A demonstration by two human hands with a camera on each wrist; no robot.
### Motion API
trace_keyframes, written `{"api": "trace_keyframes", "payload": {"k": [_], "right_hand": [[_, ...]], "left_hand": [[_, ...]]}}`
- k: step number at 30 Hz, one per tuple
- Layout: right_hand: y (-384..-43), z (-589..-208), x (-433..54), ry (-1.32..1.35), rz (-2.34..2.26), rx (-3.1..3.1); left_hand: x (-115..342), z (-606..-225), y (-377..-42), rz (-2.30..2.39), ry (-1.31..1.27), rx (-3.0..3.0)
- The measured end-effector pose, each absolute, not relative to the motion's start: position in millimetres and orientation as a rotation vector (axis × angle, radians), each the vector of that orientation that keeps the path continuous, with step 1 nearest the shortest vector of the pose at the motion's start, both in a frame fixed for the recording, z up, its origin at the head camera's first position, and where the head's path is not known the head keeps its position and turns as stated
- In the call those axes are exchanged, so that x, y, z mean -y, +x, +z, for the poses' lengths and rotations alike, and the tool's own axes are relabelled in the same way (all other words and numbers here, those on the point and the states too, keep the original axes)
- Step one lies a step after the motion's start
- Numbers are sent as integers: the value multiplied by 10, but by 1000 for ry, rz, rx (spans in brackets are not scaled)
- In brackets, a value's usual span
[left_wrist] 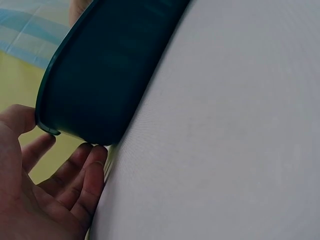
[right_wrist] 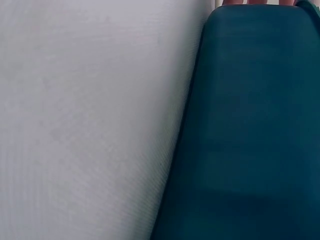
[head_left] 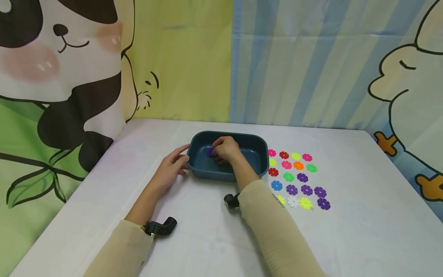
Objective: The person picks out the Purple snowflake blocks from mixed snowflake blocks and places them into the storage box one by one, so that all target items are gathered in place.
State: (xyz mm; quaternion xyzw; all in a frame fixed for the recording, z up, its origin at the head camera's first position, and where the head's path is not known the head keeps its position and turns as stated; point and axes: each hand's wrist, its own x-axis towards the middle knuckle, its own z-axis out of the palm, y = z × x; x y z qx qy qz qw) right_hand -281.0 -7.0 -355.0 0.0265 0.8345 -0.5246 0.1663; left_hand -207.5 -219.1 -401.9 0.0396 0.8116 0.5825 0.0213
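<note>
A dark blue-green plastic basin stands on the white table. My left hand rests its fingertips against the outside of the basin's left end. In the left wrist view, one finger of the left hand meets the rim and others touch the end wall below. Inside the basin, my right hand is lowered with bent fingers and pinches a purple snowflake disc near the left end. The basin's front wall fills the right side of the right wrist view and hides the right hand there.
Right of the basin, flat notched discs lie in loose rows: a green disc, an orange disc, a blue disc, a white disc and several others. My right sleeve overlaps the nearest row. A printed curtain hangs behind the table.
</note>
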Motion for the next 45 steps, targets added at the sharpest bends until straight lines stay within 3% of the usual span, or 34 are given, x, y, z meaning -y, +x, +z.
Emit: {"api": "trace_keyframes", "payload": {"k": [30, 45], "right_hand": [[-2733, -3472, -196, -169, -1561, -2308], [-2531, -3387, -406, -486, -1652, -2334]], "left_hand": [[2219, -4014, -2093, 1787, 94, -2512], [2208, -4019, -2094, 1784, 81, -2518]]}}
